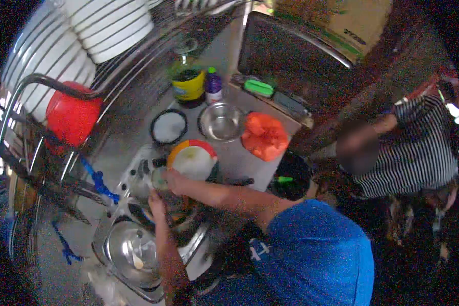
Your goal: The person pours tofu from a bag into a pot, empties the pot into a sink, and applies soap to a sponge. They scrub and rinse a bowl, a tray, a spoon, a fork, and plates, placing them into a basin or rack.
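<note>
Pale, faintly green and smeared by motion, the small item (159, 178) between the two hands shows a washed-out surface without a readable edge (whether it is glass or plastic, I cannot tell). It sits over the far part of the steel sink, just beside a round dish (207, 148) whose rim is banded in red and yellow around a whitish middle.

The right hand (173, 182) comes in from the upper side, its fingers bent and closed on the item. The left hand (157, 203) is just below, with its fingers pointing up towards the same item; blur hides how far they are bent, and I cannot tell whether they touch it or grip it.

Nearer the body, the sink's steel basin (118, 249) holds a spoon (137, 262). Past the banded dish, on the grey counter (260, 171), stand a shiny metal bowl (222, 121), an orange-red plastic bag (264, 136) touching or almost touching it, and a white round dish with a dark rim (169, 127). Behind these are a yellow tub (189, 89) and a purple bottle (214, 89) with a green cap. Well apart, to one side, is another person (418, 148) in a striped top.
</note>
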